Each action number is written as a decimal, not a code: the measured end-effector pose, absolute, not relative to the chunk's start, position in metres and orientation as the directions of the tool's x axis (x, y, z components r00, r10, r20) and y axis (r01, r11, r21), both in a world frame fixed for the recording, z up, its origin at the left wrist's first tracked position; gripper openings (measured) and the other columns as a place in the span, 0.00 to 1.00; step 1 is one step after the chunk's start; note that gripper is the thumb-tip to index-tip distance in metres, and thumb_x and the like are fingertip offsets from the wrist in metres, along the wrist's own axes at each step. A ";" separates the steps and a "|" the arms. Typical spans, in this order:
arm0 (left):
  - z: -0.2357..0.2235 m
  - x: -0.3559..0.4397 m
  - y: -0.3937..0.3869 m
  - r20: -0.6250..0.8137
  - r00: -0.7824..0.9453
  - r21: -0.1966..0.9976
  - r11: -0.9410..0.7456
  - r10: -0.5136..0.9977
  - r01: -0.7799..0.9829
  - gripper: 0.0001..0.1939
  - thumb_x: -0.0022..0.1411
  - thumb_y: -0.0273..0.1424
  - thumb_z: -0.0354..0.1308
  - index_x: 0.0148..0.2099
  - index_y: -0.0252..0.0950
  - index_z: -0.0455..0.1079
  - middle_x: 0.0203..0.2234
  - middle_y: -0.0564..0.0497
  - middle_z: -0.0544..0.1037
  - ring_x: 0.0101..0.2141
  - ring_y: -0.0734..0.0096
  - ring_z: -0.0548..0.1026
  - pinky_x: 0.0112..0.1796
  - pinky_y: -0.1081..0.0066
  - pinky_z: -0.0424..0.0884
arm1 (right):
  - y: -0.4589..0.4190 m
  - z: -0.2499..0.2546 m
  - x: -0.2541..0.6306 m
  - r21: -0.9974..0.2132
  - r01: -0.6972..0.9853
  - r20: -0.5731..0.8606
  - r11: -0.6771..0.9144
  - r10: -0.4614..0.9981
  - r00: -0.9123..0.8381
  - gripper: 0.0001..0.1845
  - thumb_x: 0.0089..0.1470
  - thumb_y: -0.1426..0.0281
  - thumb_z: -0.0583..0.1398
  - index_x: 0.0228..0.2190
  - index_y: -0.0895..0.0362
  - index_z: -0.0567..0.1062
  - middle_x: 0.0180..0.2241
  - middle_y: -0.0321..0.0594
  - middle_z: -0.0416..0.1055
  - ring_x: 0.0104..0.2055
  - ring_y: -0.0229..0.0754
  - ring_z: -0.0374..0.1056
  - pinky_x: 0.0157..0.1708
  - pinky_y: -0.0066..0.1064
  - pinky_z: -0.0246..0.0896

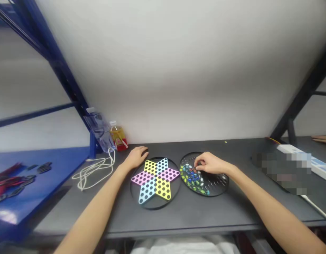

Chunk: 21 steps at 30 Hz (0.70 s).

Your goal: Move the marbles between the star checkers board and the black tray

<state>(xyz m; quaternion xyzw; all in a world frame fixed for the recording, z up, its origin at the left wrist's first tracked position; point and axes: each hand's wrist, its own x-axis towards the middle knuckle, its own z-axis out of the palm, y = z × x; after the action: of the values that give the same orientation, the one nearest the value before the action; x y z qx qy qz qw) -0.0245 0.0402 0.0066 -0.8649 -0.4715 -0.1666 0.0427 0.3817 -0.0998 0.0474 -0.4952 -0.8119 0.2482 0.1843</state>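
A round black Chinese checkers board point(155, 181) with a pastel star of yellow, pink and blue points lies on the dark table. My left hand point(136, 156) rests at its far left rim, fingers curled loosely, holding nothing that I can see. To the right sits a round black tray point(218, 183) holding several coloured marbles point(192, 178). My right hand point(209, 164) hovers over the marbles with fingertips pinched together; whether a marble is between them is hidden.
A coiled white cable point(95, 171) lies left of the board, with a clear plastic holder point(99, 130) and a small yellow bottle point(117, 135) behind it. A blue shelf point(33, 183) stands at left. A white power strip point(308, 162) lies at right.
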 end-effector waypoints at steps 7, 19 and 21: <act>0.004 -0.025 0.043 0.335 0.493 0.103 -0.552 0.803 0.827 0.27 0.66 0.46 0.44 0.56 0.35 0.70 0.54 0.42 0.72 0.55 0.55 0.68 0.57 0.58 0.60 | -0.096 0.049 0.389 -0.997 -0.071 -0.009 -0.033 0.951 -0.310 0.14 0.51 0.56 0.57 0.29 0.55 0.68 0.17 0.28 0.49 0.18 0.32 0.41 0.17 0.24 0.35; 0.008 -0.023 0.038 0.314 0.483 0.102 -0.535 0.817 0.839 0.27 0.66 0.46 0.43 0.57 0.36 0.69 0.55 0.42 0.71 0.56 0.56 0.67 0.58 0.58 0.60 | -0.102 0.043 0.368 -0.716 0.642 0.122 0.273 0.955 -0.271 0.21 0.49 0.53 0.61 0.21 0.59 0.73 0.17 0.33 0.62 0.21 0.33 0.53 0.22 0.27 0.43; 0.010 -0.023 0.037 0.316 0.495 0.102 -0.547 0.810 0.831 0.27 0.66 0.46 0.43 0.57 0.35 0.69 0.55 0.42 0.71 0.56 0.56 0.67 0.58 0.58 0.60 | -0.106 0.048 0.367 -0.622 0.717 0.101 0.315 0.940 -0.325 0.19 0.50 0.54 0.61 0.24 0.58 0.77 0.18 0.35 0.66 0.22 0.34 0.55 0.23 0.28 0.45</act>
<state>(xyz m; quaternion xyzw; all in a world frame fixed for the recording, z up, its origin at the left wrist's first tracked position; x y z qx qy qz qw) -0.0230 0.0368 0.0098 -0.8640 -0.4746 -0.1651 0.0319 0.3670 -0.1055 0.0482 -0.5331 -0.7772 0.2420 0.2308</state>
